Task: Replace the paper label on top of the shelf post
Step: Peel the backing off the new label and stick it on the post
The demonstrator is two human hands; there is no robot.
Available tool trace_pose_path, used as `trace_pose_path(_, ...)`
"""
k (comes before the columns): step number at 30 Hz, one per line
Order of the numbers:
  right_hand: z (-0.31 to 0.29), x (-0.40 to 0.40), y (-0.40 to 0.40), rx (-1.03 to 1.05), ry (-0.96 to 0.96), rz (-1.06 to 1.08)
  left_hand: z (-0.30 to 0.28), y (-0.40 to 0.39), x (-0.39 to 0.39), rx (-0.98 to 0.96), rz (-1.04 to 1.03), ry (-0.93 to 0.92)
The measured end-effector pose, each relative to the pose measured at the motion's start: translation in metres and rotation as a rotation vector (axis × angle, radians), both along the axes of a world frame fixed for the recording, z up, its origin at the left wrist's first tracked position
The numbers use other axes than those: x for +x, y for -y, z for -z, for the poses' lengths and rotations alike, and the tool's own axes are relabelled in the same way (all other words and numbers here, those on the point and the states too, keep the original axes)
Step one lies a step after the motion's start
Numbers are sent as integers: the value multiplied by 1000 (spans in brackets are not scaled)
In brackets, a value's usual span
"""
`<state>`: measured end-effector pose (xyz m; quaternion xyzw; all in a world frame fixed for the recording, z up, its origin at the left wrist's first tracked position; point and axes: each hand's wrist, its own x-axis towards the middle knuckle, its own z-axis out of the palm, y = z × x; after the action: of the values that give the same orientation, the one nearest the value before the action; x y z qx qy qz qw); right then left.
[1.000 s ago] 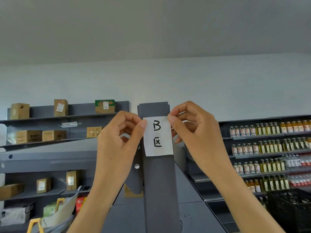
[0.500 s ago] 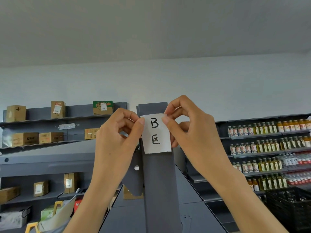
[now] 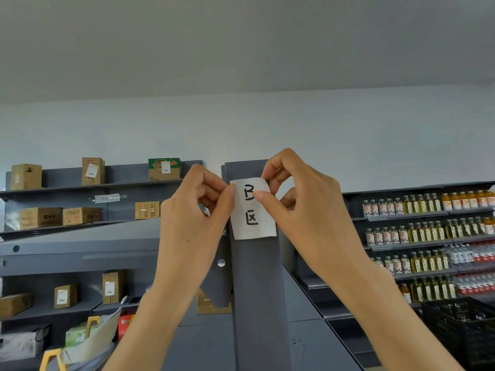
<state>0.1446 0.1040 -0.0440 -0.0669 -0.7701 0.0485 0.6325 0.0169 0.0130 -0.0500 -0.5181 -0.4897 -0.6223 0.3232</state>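
Label: paper label [image 3: 253, 210] sits on the front face of the grey shelf post [image 3: 257, 277], near the post's top, and we read a hand-drawn "B" above a boxed character; its upper right corner curls off the post.
Left hand: our left hand [image 3: 192, 218] is raised at the post's left side, forearm rising from below, thumb tip and forefinger pinching the label's upper left edge, the other fingers curled in.
Right hand: our right hand [image 3: 305, 210] is raised at the post's right side, wrist bent inward; thumb and forefinger pinch the label's upper right part, thumb tip beside the "B".
Beside the post: cardboard boxes [image 3: 40, 216] on shelves to its left, rows of bottles [image 3: 417, 228] to its right.
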Motion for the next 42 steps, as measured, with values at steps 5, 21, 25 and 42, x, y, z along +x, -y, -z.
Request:
trace_pose_path(5,0,-1,0,9,-4,27,0,0,1,4,-29,-12)
trace_pose_path(21,-7,-18,-10,33,-103,78,-8,-15,-2,10,-204,-150)
trace_pose_path(25,-6,-18,-16,29,-134,88,-5,-14,-4,-1,-160,-146)
trace_pose_path(42,40,-5,-23,59,81,-42,29,7,-12,-240,-132,-258)
